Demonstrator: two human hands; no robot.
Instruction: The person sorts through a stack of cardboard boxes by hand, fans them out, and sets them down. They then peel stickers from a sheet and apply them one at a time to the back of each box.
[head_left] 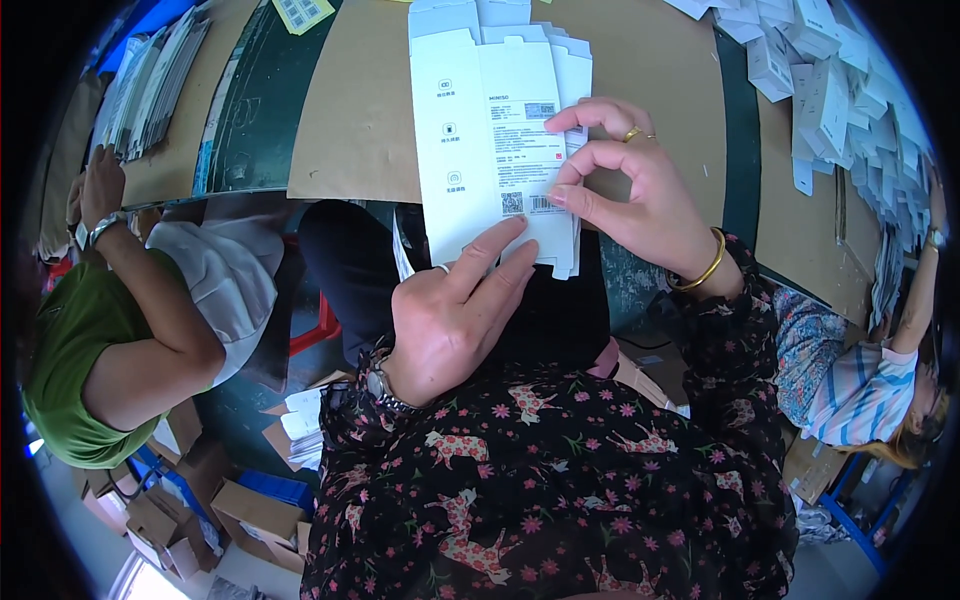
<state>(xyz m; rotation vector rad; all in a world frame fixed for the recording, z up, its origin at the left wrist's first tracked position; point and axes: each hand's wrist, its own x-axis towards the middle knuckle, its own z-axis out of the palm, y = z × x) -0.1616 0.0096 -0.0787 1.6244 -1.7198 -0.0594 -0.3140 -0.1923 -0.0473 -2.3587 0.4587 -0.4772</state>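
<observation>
A stack of flattened white cartons (pixel 455 215) with printed text, small icons and codes lies partly on the brown table covering and juts over the table's near edge. My left hand (pixel 440 325) grips its near end, with two fingers on the top face and others running out of sight below. My right hand (pixel 635 185) is over the stack's right side. Its thumb and index finger pinch together beside the printed barcode (pixel 543 204); whatever lies between the tips is too small to make out. Another finger bends above, near the upper code.
White boxes (pixel 825 100) are heaped at the right beside a person in a striped top (pixel 865 395). At the left, a person in green (pixel 120 380) reaches toward stacked flat cartons (pixel 155 90). A yellow label sheet (pixel 303 12) lies at the far edge. Brown boxes (pixel 258 515) stand below left.
</observation>
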